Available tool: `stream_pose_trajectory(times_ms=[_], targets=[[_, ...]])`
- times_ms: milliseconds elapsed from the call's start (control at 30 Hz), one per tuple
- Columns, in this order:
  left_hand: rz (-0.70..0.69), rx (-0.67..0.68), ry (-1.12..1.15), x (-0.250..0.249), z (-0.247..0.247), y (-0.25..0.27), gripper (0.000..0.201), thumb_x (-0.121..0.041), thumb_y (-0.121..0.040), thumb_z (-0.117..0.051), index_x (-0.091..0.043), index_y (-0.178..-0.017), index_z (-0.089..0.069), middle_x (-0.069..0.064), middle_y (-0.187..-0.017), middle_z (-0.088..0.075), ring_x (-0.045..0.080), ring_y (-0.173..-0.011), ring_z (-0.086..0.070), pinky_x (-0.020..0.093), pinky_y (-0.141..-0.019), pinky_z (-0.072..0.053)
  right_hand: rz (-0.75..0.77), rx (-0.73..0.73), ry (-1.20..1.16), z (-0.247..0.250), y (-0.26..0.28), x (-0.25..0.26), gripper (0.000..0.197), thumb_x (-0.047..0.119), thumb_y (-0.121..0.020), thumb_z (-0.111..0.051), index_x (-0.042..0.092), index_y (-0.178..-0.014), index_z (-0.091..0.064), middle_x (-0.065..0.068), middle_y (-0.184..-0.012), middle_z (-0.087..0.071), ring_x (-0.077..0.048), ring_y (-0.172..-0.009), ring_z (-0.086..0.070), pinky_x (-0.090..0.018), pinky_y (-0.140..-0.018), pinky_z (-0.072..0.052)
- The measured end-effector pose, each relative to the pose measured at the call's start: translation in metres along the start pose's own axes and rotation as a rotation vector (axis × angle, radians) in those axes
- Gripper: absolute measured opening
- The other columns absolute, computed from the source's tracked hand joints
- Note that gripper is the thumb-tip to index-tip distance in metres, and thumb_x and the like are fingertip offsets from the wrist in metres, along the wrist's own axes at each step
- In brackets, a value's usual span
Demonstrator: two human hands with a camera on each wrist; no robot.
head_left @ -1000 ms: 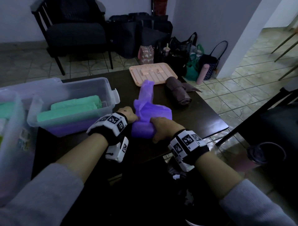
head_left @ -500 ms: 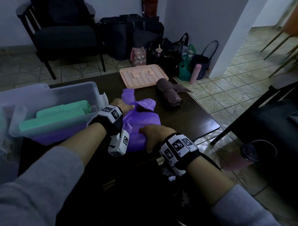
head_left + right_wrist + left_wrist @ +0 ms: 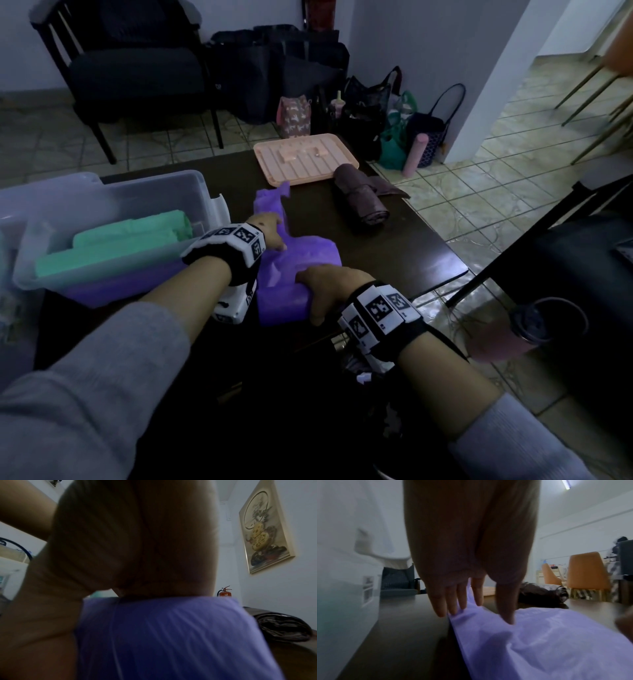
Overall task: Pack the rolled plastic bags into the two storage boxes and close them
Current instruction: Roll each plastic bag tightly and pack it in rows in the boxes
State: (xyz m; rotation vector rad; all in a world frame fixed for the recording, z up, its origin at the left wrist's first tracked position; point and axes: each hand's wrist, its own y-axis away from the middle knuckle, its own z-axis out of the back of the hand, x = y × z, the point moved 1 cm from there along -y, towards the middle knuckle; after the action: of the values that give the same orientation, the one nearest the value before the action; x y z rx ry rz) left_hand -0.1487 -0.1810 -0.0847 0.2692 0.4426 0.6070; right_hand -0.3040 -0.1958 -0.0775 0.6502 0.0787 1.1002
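A purple plastic bag (image 3: pixel 308 253) lies on the dark table (image 3: pixel 394 260), its near end rolled up and its far end spread flat. My left hand (image 3: pixel 269 229) presses straight fingers (image 3: pixel 452 601) on the flat part of the bag (image 3: pixel 539 635). My right hand (image 3: pixel 329 284) lies over the rolled near end, thumb down its near side. In the right wrist view its palm (image 3: pixel 128 547) covers the purple roll (image 3: pixel 171 635). A clear storage box (image 3: pixel 205 192) at the left holds two green rolls (image 3: pixel 113 240) above a purple one. A brown rolled bag (image 3: pixel 363 202) lies at the right.
A second clear box (image 3: pixel 10 291) stands at the far left edge. A pink tray (image 3: pixel 274 171) sits at the table's far side. Bags and a dark armchair (image 3: pixel 137 68) stand on the tiled floor beyond. A pink tumbler (image 3: pixel 507 339) stands off the table at my right.
The bag's loose end, which stood up a second ago, now lies flat on the table. My left hand has slid forward over it; the right hand stays on the roll.
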Motion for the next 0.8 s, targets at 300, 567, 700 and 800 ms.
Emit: stream_pose_trajectory(times_ms=[300, 567, 700, 800], targets=[[0.025, 0.083, -0.163, -0.003, -0.007, -0.004, 0.082, -0.047, -0.084, -0.063, -0.004, -0.143, -0.027, 0.02, -0.151, -0.023, 0.032, -0.138, -0.026, 0.037, -0.112, -0.028, -0.012, 0.012, -0.007, 0.0, 0.0, 0.0, 0.06, 0.012, -0.065, -0.076, 0.013, -0.121, -0.053, -0.01, -0.121, -0.056, -0.026, -0.111, -0.054, -0.036, -0.09, -0.05], [0.029, 0.186, -0.191, -0.008, -0.02, 0.003, 0.093, -0.058, -0.09, -0.044, -0.002, -0.149, 0.003, 0.022, -0.155, 0.013, 0.035, -0.144, 0.006, 0.043, -0.116, -0.007, -0.017, 0.056, 0.045, 0.0, 0.002, 0.003, 0.064, 0.014, -0.069, -0.075, 0.015, -0.126, -0.048, -0.01, -0.125, -0.055, -0.027, -0.114, -0.053, -0.036, -0.09, -0.048], [0.028, 0.212, -0.171, -0.007, -0.019, 0.004, 0.091, -0.059, -0.091, -0.039, -0.005, -0.15, 0.004, 0.019, -0.155, 0.015, 0.034, -0.144, 0.009, 0.044, -0.116, -0.004, -0.009, 0.032, 0.087, -0.005, 0.003, 0.005, 0.063, 0.016, -0.069, -0.075, 0.016, -0.125, -0.047, -0.009, -0.123, -0.055, -0.028, -0.114, -0.053, -0.039, -0.091, -0.048], [0.015, 0.221, -0.14, -0.003, -0.021, 0.003, 0.093, -0.059, -0.089, -0.043, -0.007, -0.149, 0.005, 0.017, -0.155, 0.015, 0.033, -0.144, 0.01, 0.045, -0.117, -0.005, 0.001, 0.018, 0.109, -0.007, 0.004, 0.005, 0.061, 0.017, -0.07, -0.074, 0.015, -0.124, -0.046, -0.01, -0.125, -0.053, -0.028, -0.117, -0.049, -0.038, -0.089, -0.046]])
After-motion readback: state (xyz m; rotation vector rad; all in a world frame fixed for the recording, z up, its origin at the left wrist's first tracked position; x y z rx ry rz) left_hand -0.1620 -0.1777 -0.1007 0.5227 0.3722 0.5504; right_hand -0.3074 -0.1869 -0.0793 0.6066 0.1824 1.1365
